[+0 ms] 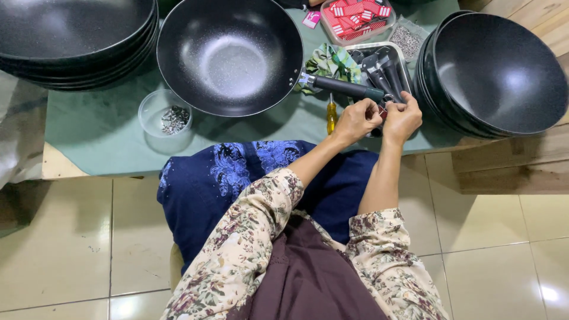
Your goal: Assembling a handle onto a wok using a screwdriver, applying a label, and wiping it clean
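Two hands, left hand point(355, 120) and right hand point(402, 117), meet beside red-white labels point(357, 15).

A wok point(230, 56) is lying on the bench point(101, 127) before me, its handle point(347, 88) pointing right toward my left hand point(355, 120) and right hand point(403, 117). Stacked woks are standing at far left point(74, 38) and far right point(495, 74). A small cup of screws point(166, 118) is sitting left of the wok; a tray of handles point(379, 65) is lying behind my hands.
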